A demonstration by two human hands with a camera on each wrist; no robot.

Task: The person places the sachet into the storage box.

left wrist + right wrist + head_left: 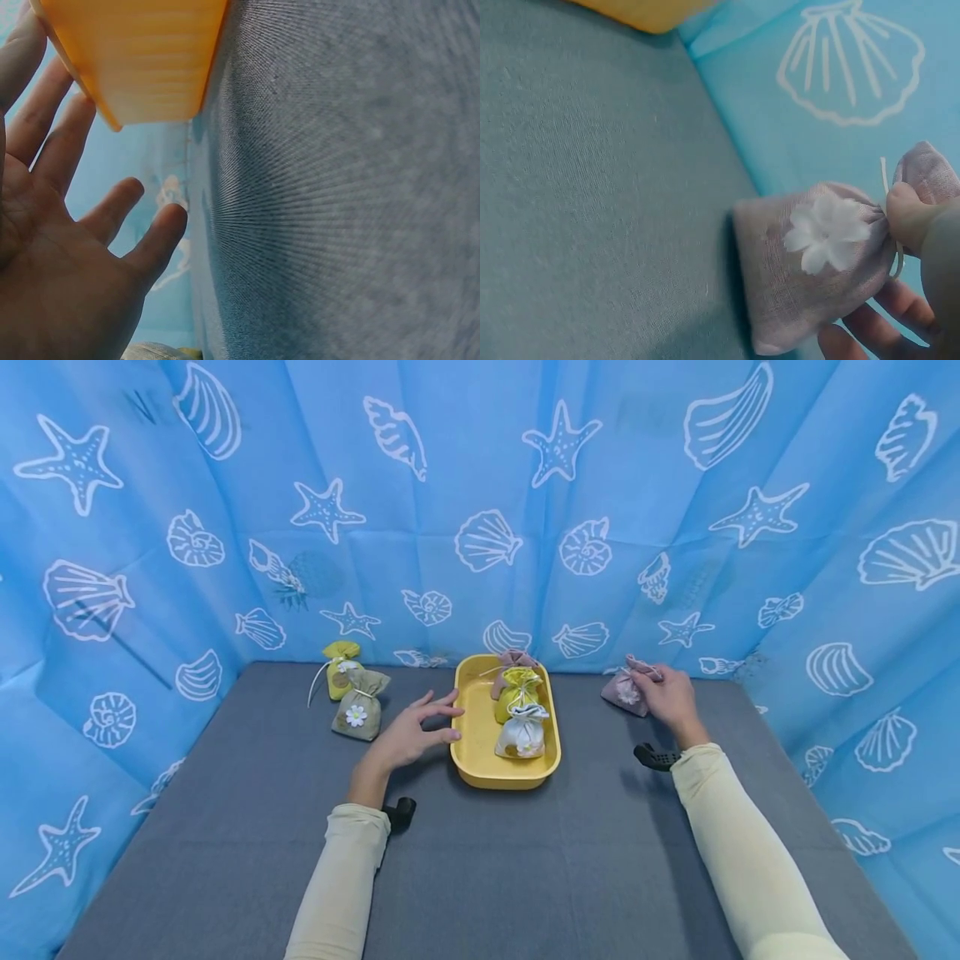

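My right hand (pixel 667 693) pinches the tied neck of a mauve drawstring pouch (pixel 802 277) with a white flower on its front. That pouch is at the table's far right. My left hand (pixel 408 733) has its fingers spread, with fingertips right at the left rim of a yellow tray (pixel 468 752). In the left wrist view the left fingers (pixel 66 139) reach up to the tray's rim. Inside the tray, along its right side, sit a white pouch (pixel 521 735), a yellow pouch (pixel 510 706) and a mauve pouch (pixel 504 681), the last partly hidden.
Left of the tray stand a beige pouch (pixel 358 714) with a white flower and a yellow-green pouch (pixel 339 677) partly behind it. A grey cloth covers the table (pixel 480 868). Blue curtain (pixel 442 460) with white shells and starfish borders its back and sides.
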